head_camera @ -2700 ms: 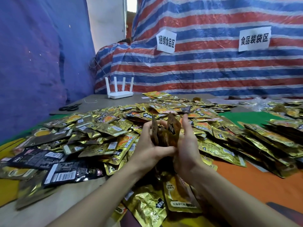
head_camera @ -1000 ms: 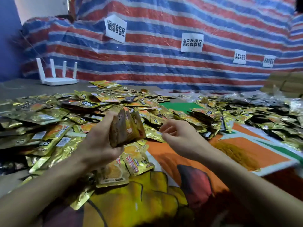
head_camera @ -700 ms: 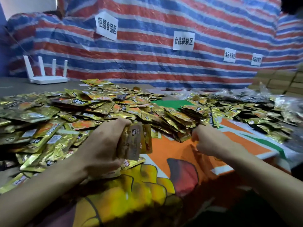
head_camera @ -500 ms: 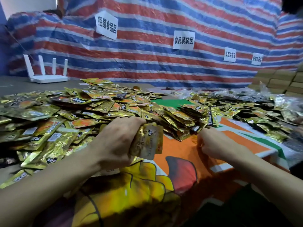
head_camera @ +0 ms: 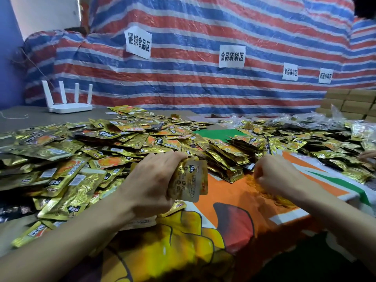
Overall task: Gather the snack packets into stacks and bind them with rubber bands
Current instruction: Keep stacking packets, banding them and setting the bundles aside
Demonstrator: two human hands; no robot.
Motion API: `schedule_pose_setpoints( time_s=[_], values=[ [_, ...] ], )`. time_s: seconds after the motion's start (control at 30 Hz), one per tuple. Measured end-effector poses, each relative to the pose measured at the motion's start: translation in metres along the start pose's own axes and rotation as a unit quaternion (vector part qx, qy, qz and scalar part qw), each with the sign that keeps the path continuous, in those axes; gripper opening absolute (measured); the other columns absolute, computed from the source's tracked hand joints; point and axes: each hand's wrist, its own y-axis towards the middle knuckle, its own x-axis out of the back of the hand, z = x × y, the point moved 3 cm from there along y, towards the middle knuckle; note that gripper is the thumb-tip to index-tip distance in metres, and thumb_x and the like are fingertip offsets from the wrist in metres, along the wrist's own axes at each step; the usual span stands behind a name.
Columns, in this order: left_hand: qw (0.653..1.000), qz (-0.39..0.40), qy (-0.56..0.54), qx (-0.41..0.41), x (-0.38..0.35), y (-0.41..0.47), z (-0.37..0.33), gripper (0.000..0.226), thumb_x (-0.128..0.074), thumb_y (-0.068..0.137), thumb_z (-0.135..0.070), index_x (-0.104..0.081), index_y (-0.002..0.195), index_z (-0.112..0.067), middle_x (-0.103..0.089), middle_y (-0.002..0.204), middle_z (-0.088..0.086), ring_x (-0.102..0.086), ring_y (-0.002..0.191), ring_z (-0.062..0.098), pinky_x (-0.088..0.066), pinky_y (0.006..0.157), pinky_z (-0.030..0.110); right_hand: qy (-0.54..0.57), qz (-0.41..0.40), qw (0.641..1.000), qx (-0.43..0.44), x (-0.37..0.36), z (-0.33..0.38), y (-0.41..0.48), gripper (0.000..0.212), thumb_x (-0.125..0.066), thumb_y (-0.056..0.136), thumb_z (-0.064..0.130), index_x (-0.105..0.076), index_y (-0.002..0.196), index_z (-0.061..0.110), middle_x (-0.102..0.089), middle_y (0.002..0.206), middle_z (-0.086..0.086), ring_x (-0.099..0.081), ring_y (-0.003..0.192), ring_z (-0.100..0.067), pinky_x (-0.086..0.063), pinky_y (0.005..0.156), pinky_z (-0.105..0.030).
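Note:
My left hand grips a stack of gold snack packets, held upright just above the orange cloth. My right hand is curled knuckles-up over a small pile of yellowish rubber bands on the cloth, and its fingertips dig into the pile, hidden from me. Loose gold packets cover the table to the left and behind. A heap of stacked packets lies between my hands, farther back.
A white router stands at the back left. A striped tarp wall with paper signs closes the back. More packets and clear bags fill the right side. Cardboard boxes stand far right. Another person's fingers show at the right edge.
My hands came apart: the left keeps the stack and lowered it toward the cloth. The right reached right and down onto the rubber band pile. My view swung right.

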Motion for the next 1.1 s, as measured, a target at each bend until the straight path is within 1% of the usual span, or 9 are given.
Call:
schedule_pose_setpoints(
  time_s=[0.2, 0.27, 0.4, 0.63, 0.77, 0.87, 0.97, 1.03, 1.1],
  values=[
    [0.999, -0.021, -0.041, 0.018, -0.001, -0.003, 0.017, 0.07, -0.076, 0.062, -0.015, -0.053, 0.128, -0.013, -0.056, 0.093, -0.004, -0.047, 0.077, 0.017, -0.03, 0.07, 0.011, -0.063, -0.01, 0.998, -0.005, -0.003, 0.001, 0.014, 0.016, -0.056, 0.084, -0.001, -0.063, 0.078, 0.011, -0.065, 0.078, -0.008, -0.063, 0.07, -0.026, -0.058, 0.062, -0.04],
    [0.998, -0.027, -0.049, 0.022, -0.001, -0.005, 0.021, 0.07, -0.076, 0.064, -0.015, -0.051, 0.129, -0.016, -0.051, 0.093, -0.008, -0.045, 0.077, 0.016, -0.03, 0.069, 0.012, -0.071, -0.007, 0.997, -0.009, -0.002, 0.001, 0.018, 0.018, -0.056, 0.085, -0.002, -0.056, 0.072, 0.011, -0.061, 0.074, -0.009, -0.062, 0.068, -0.028, -0.056, 0.058, -0.04],
    [0.995, -0.038, -0.081, 0.033, -0.003, -0.008, 0.028, 0.067, -0.07, 0.064, -0.022, -0.048, 0.126, -0.023, -0.048, 0.091, -0.014, -0.041, 0.076, 0.009, -0.031, 0.066, 0.014, -0.098, 0.018, 0.995, -0.025, 0.001, -0.002, 0.023, 0.028, -0.055, 0.084, 0.0, -0.042, 0.064, 0.014, -0.051, 0.066, -0.006, -0.051, 0.058, -0.023, -0.036, 0.047, -0.029],
    [0.977, -0.055, -0.197, 0.061, -0.004, -0.008, 0.034, 0.072, -0.07, 0.064, -0.02, -0.042, 0.128, -0.036, -0.052, 0.094, -0.018, -0.055, 0.083, 0.013, -0.047, 0.06, 0.03, -0.163, 0.032, 0.984, -0.057, 0.018, -0.007, 0.032, 0.027, -0.056, 0.09, 0.014, -0.039, 0.069, 0.019, -0.052, 0.068, 0.001, -0.049, 0.06, -0.017, -0.035, 0.048, -0.026],
    [0.955, -0.067, -0.278, 0.08, 0.002, -0.008, 0.032, 0.061, -0.072, 0.065, -0.019, -0.047, 0.116, -0.039, -0.058, 0.087, -0.014, -0.06, 0.074, 0.012, -0.05, 0.055, 0.028, -0.112, 0.04, 0.991, -0.053, 0.022, -0.008, 0.034, 0.015, -0.059, 0.089, 0.017, -0.062, 0.076, 0.012, -0.061, 0.07, -0.001, -0.056, 0.062, -0.021, -0.043, 0.054, -0.029],
    [0.907, -0.069, -0.396, 0.125, 0.008, -0.004, 0.032, 0.045, -0.071, 0.061, -0.01, -0.057, 0.102, -0.022, -0.063, 0.079, -0.012, -0.061, 0.068, 0.009, -0.052, 0.056, 0.028, 0.052, 0.031, 0.998, 0.018, 0.027, 0.013, 0.031, 0.023, -0.06, 0.094, 0.017, -0.071, 0.078, 0.005, -0.069, 0.07, -0.007, -0.059, 0.059, -0.024, -0.045, 0.052, -0.036],
    [0.869, -0.063, -0.464, 0.161, 0.011, -0.001, 0.038, 0.025, -0.065, 0.058, -0.008, -0.045, 0.073, -0.005, -0.045, 0.063, -0.005, -0.043, 0.058, 0.009, -0.037, 0.054, 0.02, 0.243, 0.064, 0.962, 0.104, 0.033, 0.062, 0.026, 0.016, -0.064, 0.097, 0.021, -0.071, 0.085, 0.014, -0.067, 0.067, 0.004, -0.054, 0.052, -0.003, -0.04, 0.045, -0.018],
    [0.847, -0.065, -0.492, 0.192, 0.015, -0.001, 0.047, 0.036, -0.063, 0.056, -0.01, -0.044, 0.08, 0.01, -0.04, 0.073, 0.009, -0.038, 0.066, 0.016, -0.033, 0.059, 0.026, 0.298, 0.065, 0.937, 0.172, 0.034, 0.102, 0.025, 0.016, -0.064, 0.098, 0.023, -0.071, 0.087, 0.014, -0.062, 0.065, 0.007, -0.049, 0.05, 0.004, -0.037, 0.046, -0.013],
    [0.825, -0.076, -0.511, 0.228, 0.019, -0.002, 0.06, 0.046, -0.062, 0.056, -0.009, -0.052, 0.093, 0.015, -0.045, 0.078, 0.007, -0.041, 0.069, 0.016, -0.037, 0.059, 0.025, 0.337, 0.043, 0.915, 0.219, 0.035, 0.142, 0.028, 0.018, -0.063, 0.098, 0.025, -0.07, 0.085, 0.016, -0.06, 0.07, 0.008, -0.048, 0.052, 0.005, -0.037, 0.049, -0.012]
  ],
)
